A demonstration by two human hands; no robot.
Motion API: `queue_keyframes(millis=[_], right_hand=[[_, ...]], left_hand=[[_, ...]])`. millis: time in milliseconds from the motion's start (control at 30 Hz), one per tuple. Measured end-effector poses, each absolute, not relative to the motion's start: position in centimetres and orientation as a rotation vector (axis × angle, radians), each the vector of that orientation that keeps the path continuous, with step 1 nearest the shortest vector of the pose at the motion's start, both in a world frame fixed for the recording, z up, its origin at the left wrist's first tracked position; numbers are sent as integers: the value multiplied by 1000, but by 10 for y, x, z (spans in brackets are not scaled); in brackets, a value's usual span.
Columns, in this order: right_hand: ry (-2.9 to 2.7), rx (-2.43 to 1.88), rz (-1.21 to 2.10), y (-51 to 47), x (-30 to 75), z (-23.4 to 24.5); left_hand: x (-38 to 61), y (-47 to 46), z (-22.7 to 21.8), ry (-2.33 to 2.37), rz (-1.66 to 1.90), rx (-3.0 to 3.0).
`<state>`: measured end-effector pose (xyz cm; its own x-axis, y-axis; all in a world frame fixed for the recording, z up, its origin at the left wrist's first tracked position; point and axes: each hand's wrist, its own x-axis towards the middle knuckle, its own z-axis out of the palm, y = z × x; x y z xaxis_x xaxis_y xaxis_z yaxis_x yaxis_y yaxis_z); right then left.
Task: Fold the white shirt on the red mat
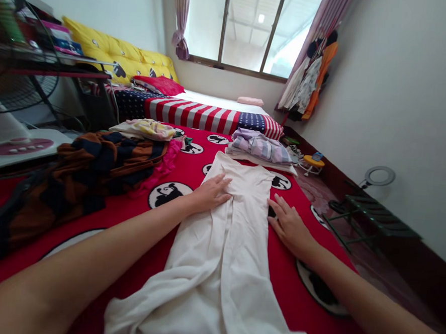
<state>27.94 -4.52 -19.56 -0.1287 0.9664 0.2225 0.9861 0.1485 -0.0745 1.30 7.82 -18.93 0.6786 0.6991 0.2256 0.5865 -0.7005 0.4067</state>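
Note:
A cream-white pair of trousers [225, 248] lies spread lengthwise on a red blanket [129, 211] with black-and-white round prints. My left hand [212, 191] lies flat on the upper left of the garment, fingers stretched out. My right hand [287, 224] rests flat beside the garment's right edge, fingers apart, touching the blanket and the cloth's border. Neither hand grips anything.
A brown and navy heap of clothes [94, 164] lies to the left, with a pale yellow folded piece [146, 128] behind it. A folded striped stack [260, 148] sits beyond the trousers. A fan [13, 73] stands far left; a green rack [371, 216] stands on the floor right.

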Motion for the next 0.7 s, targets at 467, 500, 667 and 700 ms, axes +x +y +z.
queue_keyframes(millis=[467, 500, 667, 700], right_hand=[[-2746, -882, 35, -143, 250, -168], [-2775, -844, 36, -142, 249, -166], [-2906, -670, 85, -143, 242, -158], [-2906, -654, 115, -145, 240, -157]], left_hand=[[-125, -28, -149, 620, 251, 2617], [-123, -35, -148, 592, 211, 2629], [-113, -53, -145, 471, 215, 2672], [-111, -53, -144, 434, 232, 2652]])
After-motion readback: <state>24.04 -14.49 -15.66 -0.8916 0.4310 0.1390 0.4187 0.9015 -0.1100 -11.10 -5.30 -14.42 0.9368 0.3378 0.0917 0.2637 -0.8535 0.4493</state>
